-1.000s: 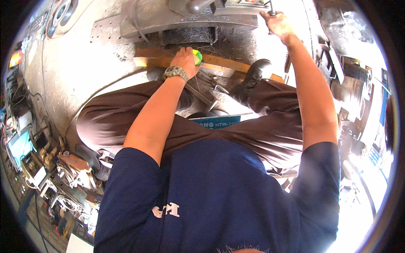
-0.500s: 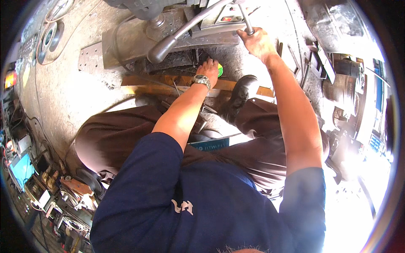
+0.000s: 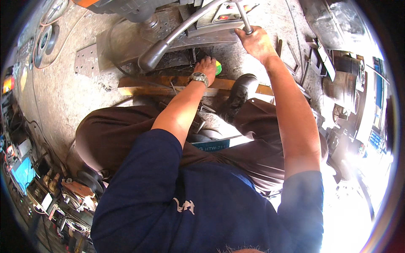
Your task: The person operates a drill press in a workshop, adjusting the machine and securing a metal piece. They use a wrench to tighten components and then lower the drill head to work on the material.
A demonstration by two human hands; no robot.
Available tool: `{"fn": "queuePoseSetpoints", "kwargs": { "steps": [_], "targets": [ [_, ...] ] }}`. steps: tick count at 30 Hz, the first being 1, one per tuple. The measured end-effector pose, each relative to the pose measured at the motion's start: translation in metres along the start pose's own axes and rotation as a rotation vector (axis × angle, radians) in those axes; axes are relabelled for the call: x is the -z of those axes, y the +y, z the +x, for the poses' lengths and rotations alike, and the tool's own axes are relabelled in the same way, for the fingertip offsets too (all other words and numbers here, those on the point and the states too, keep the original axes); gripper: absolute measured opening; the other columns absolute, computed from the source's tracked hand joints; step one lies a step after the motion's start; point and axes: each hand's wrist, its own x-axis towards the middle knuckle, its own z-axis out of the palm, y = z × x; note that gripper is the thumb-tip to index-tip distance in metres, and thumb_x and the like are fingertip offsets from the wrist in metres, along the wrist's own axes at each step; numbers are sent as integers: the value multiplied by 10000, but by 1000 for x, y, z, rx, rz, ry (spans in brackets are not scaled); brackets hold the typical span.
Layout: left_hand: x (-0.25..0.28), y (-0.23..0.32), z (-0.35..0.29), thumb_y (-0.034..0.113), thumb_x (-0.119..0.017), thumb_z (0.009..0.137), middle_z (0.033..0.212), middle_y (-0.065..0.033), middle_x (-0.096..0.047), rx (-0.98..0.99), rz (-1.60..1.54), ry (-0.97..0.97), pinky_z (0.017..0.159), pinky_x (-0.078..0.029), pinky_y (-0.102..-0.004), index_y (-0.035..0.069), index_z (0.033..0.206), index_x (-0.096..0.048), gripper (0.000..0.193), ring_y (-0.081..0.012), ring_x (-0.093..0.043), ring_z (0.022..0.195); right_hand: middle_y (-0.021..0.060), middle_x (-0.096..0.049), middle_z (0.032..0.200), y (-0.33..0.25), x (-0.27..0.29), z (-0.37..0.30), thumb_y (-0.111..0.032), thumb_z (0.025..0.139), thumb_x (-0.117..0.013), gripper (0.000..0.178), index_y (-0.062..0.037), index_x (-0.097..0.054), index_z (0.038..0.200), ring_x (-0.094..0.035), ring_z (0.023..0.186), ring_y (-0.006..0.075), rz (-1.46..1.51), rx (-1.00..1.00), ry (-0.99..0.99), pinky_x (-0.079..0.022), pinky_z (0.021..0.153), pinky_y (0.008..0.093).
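Note:
My right hand (image 3: pixel 255 43) is closed around the lower end of a metal lever (image 3: pixel 243 16) at the top of the view. A second lever with a thick black grip (image 3: pixel 154 55) slants down to the left from the same upper area. My left hand (image 3: pixel 205 67), with a watch on its wrist, is low beside a curved steel beam (image 3: pixel 122 44). Its fingers bend over a small yellow-and-green object (image 3: pixel 218 68), which shows at the hand's right side. The palm and most of that object are hidden.
A dark machine body (image 3: pixel 135 8) stands over the beam. A rusty yellowish bar (image 3: pixel 139 84) lies between it and my legs, my boot (image 3: pixel 244 88) against it. Metal offcuts (image 3: pixel 310 63) and a large cylinder (image 3: pixel 344 76) are at right; cables and tools (image 3: pixel 71 202) crowd the lower left.
The view has shifted slightly, and more of the machine's orange part shows. The black-gripped lever appears lower and further left. Both hands keep their places.

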Motion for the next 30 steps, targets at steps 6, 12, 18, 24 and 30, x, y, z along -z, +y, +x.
{"fn": "queuePoseSetpoints", "kwargs": {
  "steps": [6,12,18,24,30],
  "targets": [
    [7,6,1,120,-498,982,1353,-172,-571,6,-1,-95,1032,-490,-497,47,1325,-540,354,-336,-571,1269,282,-713,880,2,-4,0,-409,963,-650,411,-6,-726,993,-701,895,451,47,55,36,-561,834,480],
    [-2,9,8,114,-517,970,1305,-165,-578,-1,-65,10,993,-506,-489,50,1344,-526,380,-345,-596,1199,270,-704,822,-3,0,-4,-385,960,-664,386,-5,-729,967,-692,828,451,64,15,10,-546,795,478],
    [1,7,9,106,-492,984,1398,-172,-525,49,-57,-47,1056,-472,-483,54,1440,-474,460,-341,-537,1298,263,-688,774,-8,2,-6,-356,958,-674,370,9,-726,928,-683,777,437,85,-27,17,-534,763,468],
    [-1,6,10,109,-480,988,1445,-140,-498,59,-67,-62,1087,-447,-499,70,1464,-467,478,-333,-530,1300,237,-686,753,-6,-1,-4,-351,959,-676,364,9,-728,947,-676,736,386,123,-57,7,-532,761,451],
    [8,11,11,72,-494,963,1511,-164,-462,59,-96,-123,1108,-435,-512,69,1529,-404,574,-353,-495,1359,133,-599,640,-3,-2,-4,-372,972,-669,400,3,-679,830,-571,604,223,106,-13,56,-490,649,392]
  ]
}}
